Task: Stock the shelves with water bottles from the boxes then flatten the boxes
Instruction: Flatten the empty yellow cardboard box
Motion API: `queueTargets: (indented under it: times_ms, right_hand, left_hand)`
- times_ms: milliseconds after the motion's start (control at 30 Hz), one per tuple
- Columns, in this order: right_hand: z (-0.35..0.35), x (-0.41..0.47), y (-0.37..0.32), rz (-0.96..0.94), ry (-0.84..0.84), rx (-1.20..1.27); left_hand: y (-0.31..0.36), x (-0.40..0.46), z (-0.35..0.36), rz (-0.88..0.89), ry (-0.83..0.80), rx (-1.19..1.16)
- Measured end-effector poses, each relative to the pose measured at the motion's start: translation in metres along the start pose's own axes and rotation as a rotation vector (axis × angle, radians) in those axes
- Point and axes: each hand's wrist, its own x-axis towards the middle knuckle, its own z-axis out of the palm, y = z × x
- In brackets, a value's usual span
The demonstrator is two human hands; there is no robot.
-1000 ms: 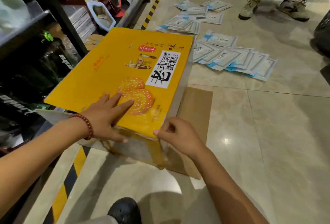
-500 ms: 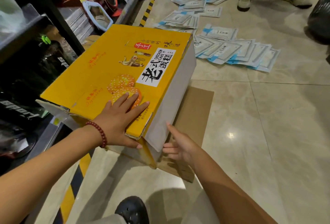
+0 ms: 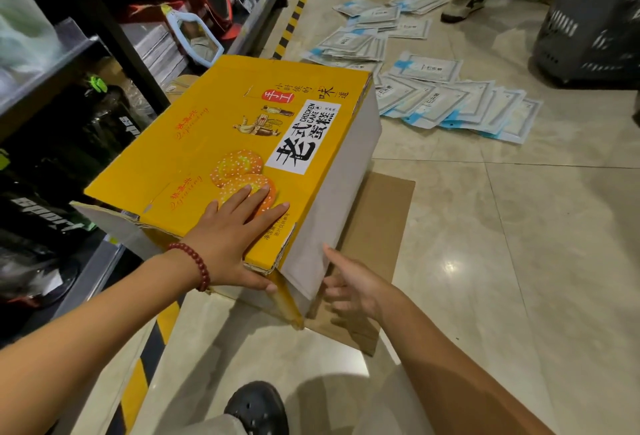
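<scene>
Flattening: box (image 3: 221,143) has sprung back up; our left hand (image 3: 232,237) presses flat, right hand (image 3: 349,287) released beside it.

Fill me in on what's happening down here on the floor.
A person is working on a yellow box beside the shelves, apparently to flatten it. The left hand presses flat on its printed top. The right hand, fingers open, is at the box's grey side near the corner. The box is not yet flat. A flattened cardboard sheet lies under it, and packets are scattered beyond.
</scene>
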Motion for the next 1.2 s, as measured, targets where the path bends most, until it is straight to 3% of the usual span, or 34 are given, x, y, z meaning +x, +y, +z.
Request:
queueTargets:
  times_ms: [133, 233, 367, 500, 600, 667, 800, 900, 967, 1100, 1200]
  right_hand:
    - [-0.007, 0.004, 0.006, 0.031, -0.068, 0.097]
    - [-0.009, -0.004, 0.0, -0.006, 0.063, 0.2]
    - [-0.018, -0.027, -0.015, -0.255, 0.407, 0.137]
    - [-0.034, -0.074, -0.037, -0.621, 0.573, 0.004]
    - [-0.019, -0.097, -0.053, -0.94, 0.475, 0.068]
    - [-0.002, -0.094, -0.057, -1.072, 0.3, 0.082]
    - [0.037, -0.07, -0.048, -1.141, 0.097, -0.448]
    - [0.055, -0.044, -0.038, -1.062, 0.15, -0.866]
    - [0.059, -0.036, -0.036, -1.072, 0.206, -0.944]
    - [0.058, -0.033, -0.038, -1.063, 0.251, -1.057]
    - [0.059, -0.032, -0.037, -1.074, 0.28, -1.077]
  left_hand:
    - [0.0, -0.002, 0.004, -0.001, 0.018, -0.024]
    - [-0.001, -0.001, 0.004, -0.004, 0.035, -0.036]
    - [-0.012, -0.004, 0.0, 0.004, 0.103, -0.144]
    - [-0.027, -0.013, -0.005, -0.015, 0.124, -0.2]
    - [-0.034, -0.019, -0.007, -0.049, 0.121, -0.272]
    - [-0.037, -0.024, -0.009, -0.056, 0.252, -0.381]
    - [-0.034, -0.031, -0.017, -0.079, 0.808, -0.606]
    - [-0.029, -0.029, -0.021, 0.018, 1.028, -0.636]
    - [-0.031, -0.028, -0.013, 0.083, 1.04, -0.595]
    - [-0.043, -0.032, 0.002, 0.041, 1.024, -0.541]
    - [-0.05, -0.037, -0.005, 0.11, 0.954, -0.372]
